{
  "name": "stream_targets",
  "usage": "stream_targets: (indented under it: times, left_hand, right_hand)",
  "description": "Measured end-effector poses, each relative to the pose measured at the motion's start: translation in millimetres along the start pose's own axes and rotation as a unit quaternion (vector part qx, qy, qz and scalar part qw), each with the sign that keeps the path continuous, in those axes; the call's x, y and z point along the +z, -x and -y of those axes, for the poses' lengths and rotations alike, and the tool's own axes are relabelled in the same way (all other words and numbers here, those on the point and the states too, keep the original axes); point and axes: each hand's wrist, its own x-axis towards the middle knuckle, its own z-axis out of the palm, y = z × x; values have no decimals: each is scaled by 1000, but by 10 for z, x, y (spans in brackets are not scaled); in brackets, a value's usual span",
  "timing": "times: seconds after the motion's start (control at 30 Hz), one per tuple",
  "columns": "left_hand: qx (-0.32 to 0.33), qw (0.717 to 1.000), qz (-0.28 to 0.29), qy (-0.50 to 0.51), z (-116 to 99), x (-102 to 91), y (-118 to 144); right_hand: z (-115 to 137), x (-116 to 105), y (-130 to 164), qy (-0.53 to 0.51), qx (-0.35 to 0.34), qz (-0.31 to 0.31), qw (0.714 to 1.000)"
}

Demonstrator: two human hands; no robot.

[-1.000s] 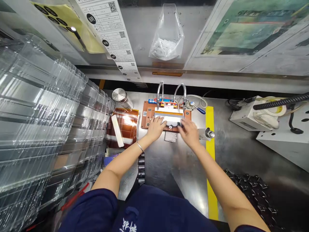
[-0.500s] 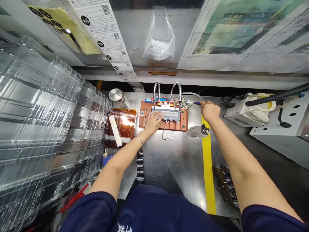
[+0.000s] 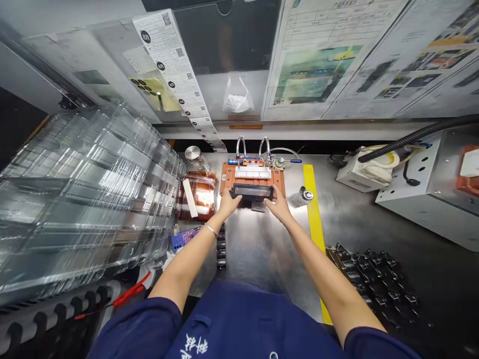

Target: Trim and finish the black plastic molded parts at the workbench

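Both hands hold a dark, long rectangular part (image 3: 252, 191), one at each end, in front of the copper-brown fixture (image 3: 280, 180). My left hand (image 3: 228, 200) grips the left end, thumb on the near side. On the right end, my right hand (image 3: 279, 203) has thumb and fingers closed. Behind the part, a white perforated strip (image 3: 253, 172) is exposed on the fixture, under two bent metal hoses (image 3: 265, 144). A blue-handled lever (image 3: 295, 161) sticks out at the fixture's right. A small grey pad (image 3: 258, 207) lies partly hidden beneath the part.
Stacked clear plastic trays (image 3: 97, 199) crowd the left. A metal-lidded jar (image 3: 197, 158) and amber film sheets (image 3: 204, 194) lie left of the fixture; a pump bottle (image 3: 302, 197) stands right. Several black parts (image 3: 377, 284) rest beyond the yellow tape (image 3: 314, 224).
My right hand has left the blue-handled lever and now holds the part's right end. The part has come off the fixture toward me. The camera view has shifted.
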Motion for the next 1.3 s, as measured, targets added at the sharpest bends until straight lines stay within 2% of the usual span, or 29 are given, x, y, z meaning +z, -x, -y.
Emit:
stream_targets:
  times: [0.1, 0.17, 0.23, 0.3, 0.37, 0.43, 0.5, 0.57, 0.6, 0.63, 0.67, 0.73, 0.8, 0.87, 0.93, 1.0, 1.1, 1.17, 1.2, 1.23, 1.3]
  left_hand:
    - [65, 996, 50, 40, 132, -153, 512]
    - [173, 983, 47, 35, 196, -245, 831]
    - [305, 952, 9, 0, 216, -318, 1084]
    - [418, 907, -25, -36, 203, -362, 1262]
    - [493, 866, -44, -75, 180, -382, 1379]
    - [528, 840, -58, -113, 165, -402, 1459]
    - [540, 826, -86, -136, 151, -470, 1525]
    - [536, 820, -134, -148, 120, -648, 1594]
    - [527, 819, -168, -155, 92, -794, 1634]
    - [509, 818, -211, -165, 56, -981, 1680]
    - [482, 816, -263, -178, 13, -1208, 1736]
    - [398, 799, -398, -210, -83, -1761, 1874]
    - [295, 759, -532, -232, -164, -2374, 2031]
    - [215, 724, -611, -235, -202, -2948, 2159]
    - [178, 720, -628, -236, -191, -3392, 2218]
    - [161, 730, -620, -239, -151, -3666, 2209]
    - [140, 716, -640, -240, -94, -3830, 2152]
    - [125, 701, -656, -251, -56, -3887, 2131]
    - [118, 704, -649, -262, -30, -3925, 2127]
    - [109, 719, -628, -276, 2, -3971, 2126]
    - [93, 777, -544, -303, 81, -4069, 2124]
  right_hand:
    - [13, -183, 385, -33, -21, 6, 999]
    - [46, -284, 569, -13, -33, 32, 999]
    - [112, -306, 727, 27, -18, 68, 997]
    - [230, -227, 919, 51, 3, 103, 993]
    - [409, -78, 1174, 44, -5, 144, 989]
    - [626, 68, 1457, 19, -35, 206, 978]
    - [816, 138, 1688, -68, -66, 298, 950]
    - [905, 111, 1800, -199, -71, 373, 903]
    - [899, 76, 1803, -254, -59, 388, 884]
    - [861, 38, 1776, -287, -41, 384, 876]
    - [796, 8, 1723, -294, -20, 362, 884]
    - [622, -7, 1581, -260, 26, 301, 917]
    - [449, 31, 1458, -214, 49, 262, 940]
    - [331, 88, 1400, -185, 56, 268, 944]
    - [293, 142, 1392, -163, 49, 289, 942]
    - [332, 205, 1382, -132, 23, 304, 943]
    - [500, 368, 1286, -63, -43, 316, 946]
    - [659, 545, 1158, 9, -93, 315, 945]
    - [748, 657, 1081, 57, -117, 311, 941]
    - [838, 782, 996, 103, -137, 306, 936]
    - [1017, 1071, 813, 179, -162, 292, 925]
